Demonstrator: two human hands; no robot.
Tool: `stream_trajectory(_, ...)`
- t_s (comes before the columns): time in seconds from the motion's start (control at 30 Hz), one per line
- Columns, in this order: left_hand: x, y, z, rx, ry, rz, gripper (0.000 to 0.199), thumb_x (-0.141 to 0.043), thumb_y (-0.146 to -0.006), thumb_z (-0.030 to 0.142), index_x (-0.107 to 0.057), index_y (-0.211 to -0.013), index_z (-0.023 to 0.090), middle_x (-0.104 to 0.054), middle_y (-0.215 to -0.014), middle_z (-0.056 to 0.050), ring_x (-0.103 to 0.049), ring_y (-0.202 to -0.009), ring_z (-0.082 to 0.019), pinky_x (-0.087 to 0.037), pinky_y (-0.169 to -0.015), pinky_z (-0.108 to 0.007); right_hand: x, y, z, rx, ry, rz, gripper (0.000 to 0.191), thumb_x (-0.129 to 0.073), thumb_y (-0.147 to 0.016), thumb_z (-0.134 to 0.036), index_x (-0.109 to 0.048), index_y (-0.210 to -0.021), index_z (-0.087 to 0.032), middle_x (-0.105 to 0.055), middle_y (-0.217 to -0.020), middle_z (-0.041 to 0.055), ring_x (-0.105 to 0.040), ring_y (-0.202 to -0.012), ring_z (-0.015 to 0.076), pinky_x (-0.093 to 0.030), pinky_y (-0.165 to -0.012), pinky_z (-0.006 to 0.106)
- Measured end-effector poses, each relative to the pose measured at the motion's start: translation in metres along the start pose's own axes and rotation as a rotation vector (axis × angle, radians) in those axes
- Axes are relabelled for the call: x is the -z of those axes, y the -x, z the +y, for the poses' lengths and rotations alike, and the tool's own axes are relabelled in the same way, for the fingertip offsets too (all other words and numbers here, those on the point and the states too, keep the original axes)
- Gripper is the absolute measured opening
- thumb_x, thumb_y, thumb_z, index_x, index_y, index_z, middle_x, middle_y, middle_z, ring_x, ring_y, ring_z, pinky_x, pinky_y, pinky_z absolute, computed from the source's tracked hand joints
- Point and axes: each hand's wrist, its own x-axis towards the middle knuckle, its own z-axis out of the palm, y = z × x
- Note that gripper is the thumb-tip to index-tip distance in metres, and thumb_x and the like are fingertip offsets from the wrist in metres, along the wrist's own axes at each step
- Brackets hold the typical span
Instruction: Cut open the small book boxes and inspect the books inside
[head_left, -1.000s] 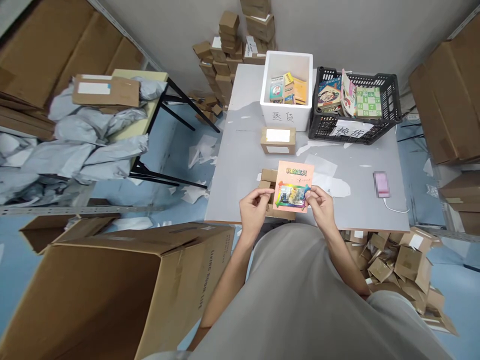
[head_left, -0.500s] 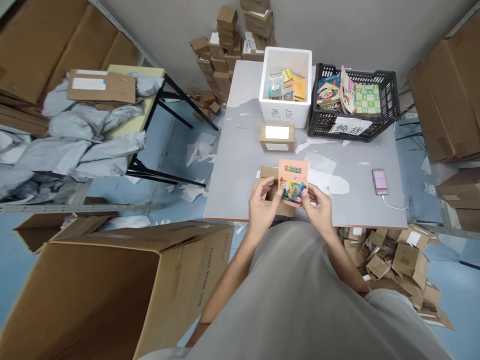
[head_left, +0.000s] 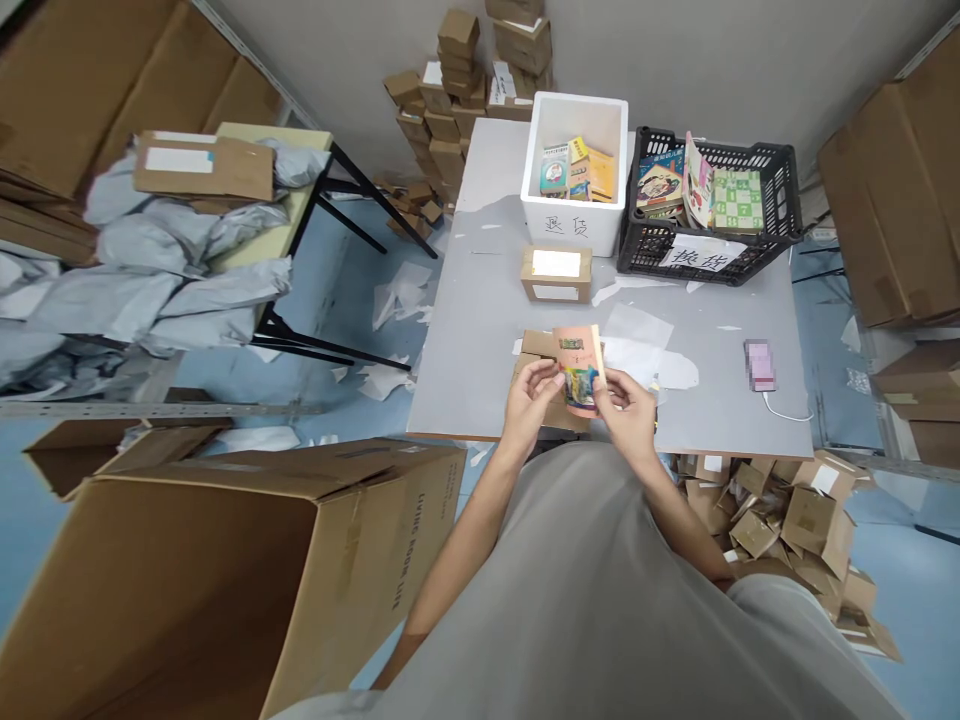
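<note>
A small pink book with a colourful picture on its cover is held up above the near edge of the grey table. My left hand pinches its left side, and my right hand grips its right side, where the page edges show. The cover looks slightly bowed. Beneath the book and my left hand lies a brown cardboard box, partly covered by them. Farther back on the table stands a closed small carton with white labels.
A white foam box and a black crate, both with books, stand at the back. A phone with a cable lies right. A large open carton is at lower left; grey parcels lie on the left.
The pink book has turned and bowed, so its page edges now show on the right. Both hands have shifted slightly left with it, still holding it.
</note>
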Motion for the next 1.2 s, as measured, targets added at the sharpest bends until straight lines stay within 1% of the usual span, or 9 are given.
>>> stream_trajectory(0.13, 0.006, 0.001, 0.002, 0.1, -0.012, -0.034, 0.057, -0.101, -0.071, 0.067, -0.082, -0.097, 0.02, -0.086, -0.106, -0.011, -0.08, -0.096, -0.023, -0.065, -0.087, -0.034, 0.008, -0.016, 0.02, -0.099, -0.104, -0.003, 0.039, -0.075, -0.099, -0.057, -0.082, -0.112, -0.021, -0.085, -0.098, 0.0065, -0.08, -0.085, 0.0221, -0.07, -0.08, 0.035)
stream_trajectory(0.27, 0.004, 0.0, 0.006, 0.06, -0.005, 0.026, 0.053, -0.106, -0.064, 0.063, -0.08, -0.082, 0.02, -0.083, -0.087, -0.006, -0.077, -0.08, -0.018, -0.064, -0.078, -0.03, 0.01, -0.022, 0.022, 0.065, 0.101, 0.11, 0.036, -0.072, -0.1, -0.053, -0.082, -0.117, -0.022, -0.084, -0.126, 0.013, -0.08, -0.113, 0.0276, -0.069, -0.098, 0.043)
stream_trajectory(0.37, -0.004, 0.0, 0.006, -0.035, -0.01, 0.146, 0.053, -0.105, -0.065, 0.063, -0.081, -0.085, 0.02, -0.086, -0.091, -0.008, -0.08, -0.083, -0.02, -0.066, -0.078, -0.031, 0.007, -0.016, 0.012, 0.212, 0.253, 0.152, 0.028, -0.067, -0.106, -0.044, -0.083, -0.119, -0.025, -0.083, -0.131, 0.0141, -0.077, -0.125, 0.0294, -0.065, -0.111, 0.049)
stream_trajectory(0.5, -0.017, 0.007, 0.002, -0.143, -0.092, 0.198, 0.048, -0.101, -0.074, 0.061, -0.083, -0.09, 0.019, -0.088, -0.098, -0.01, -0.084, -0.085, -0.024, -0.07, -0.074, -0.034, -0.004, -0.002, 0.0, 0.138, 0.178, -0.035, 0.029, -0.066, -0.109, -0.045, -0.084, -0.122, -0.026, -0.086, -0.129, 0.0119, -0.083, -0.113, 0.0279, -0.07, -0.102, 0.045)
stream_trajectory(0.67, -0.027, 0.02, 0.0, -0.412, -0.27, 0.057, 0.028, -0.084, -0.099, 0.047, -0.089, -0.111, 0.022, -0.087, -0.127, -0.013, -0.085, -0.114, -0.027, -0.072, -0.095, -0.043, -0.016, 0.003, 0.005, 0.015, 0.018, -0.01, 0.044, -0.081, -0.1, -0.055, -0.081, -0.134, -0.026, -0.085, -0.137, 0.0117, -0.084, -0.12, 0.0295, -0.07, -0.106, 0.045)
stream_trajectory(0.83, -0.023, 0.024, 0.001, -0.624, -0.543, -0.057, 0.017, -0.075, -0.107, 0.036, -0.089, -0.105, 0.027, -0.085, -0.132, -0.011, -0.08, -0.125, -0.027, -0.066, -0.11, -0.05, -0.01, -0.01, 0.012, -0.077, -0.158, 0.019, 0.048, -0.081, -0.096, -0.067, -0.08, -0.114, -0.023, -0.09, -0.116, 0.0113, -0.087, -0.104, 0.0298, -0.073, -0.095, 0.044)
stream_trajectory(0.93, -0.013, 0.019, 0.003, -0.584, -0.551, 0.095, 0.021, -0.074, -0.108, 0.042, -0.086, -0.115, 0.025, -0.082, -0.132, -0.012, -0.078, -0.121, -0.026, -0.067, -0.097, -0.042, 0.0, -0.013, 0.008, -0.094, -0.191, -0.008, 0.05, -0.08, -0.097, -0.069, -0.08, -0.117, -0.023, -0.09, -0.113, 0.0106, -0.088, -0.101, 0.031, -0.073, -0.094, 0.045)
stream_trajectory(1.03, 0.002, 0.01, 0.006, -0.491, -0.468, 0.209, 0.041, -0.081, -0.101, 0.053, -0.082, -0.129, 0.023, -0.078, -0.137, -0.014, -0.076, -0.111, -0.024, -0.064, -0.086, -0.036, 0.007, -0.014, 0.002, -0.11, -0.188, -0.033, 0.053, -0.082, -0.095, -0.072, -0.081, -0.117, -0.024, -0.09, -0.112, 0.0105, -0.088, -0.105, 0.0331, -0.074, -0.093, 0.047)
stream_trajectory(1.2, 0.014, 0.005, 0.005, -0.183, -0.222, 0.012, 0.047, -0.085, -0.093, 0.067, -0.084, -0.095, 0.02, -0.082, -0.104, -0.01, -0.076, -0.101, -0.025, -0.062, -0.092, -0.036, 0.008, -0.016, 0.003, -0.167, -0.235, -0.055, 0.06, -0.086, -0.088, -0.077, -0.081, -0.114, -0.024, -0.091, -0.111, 0.0102, -0.087, -0.111, 0.0345, -0.074, -0.095, 0.048)
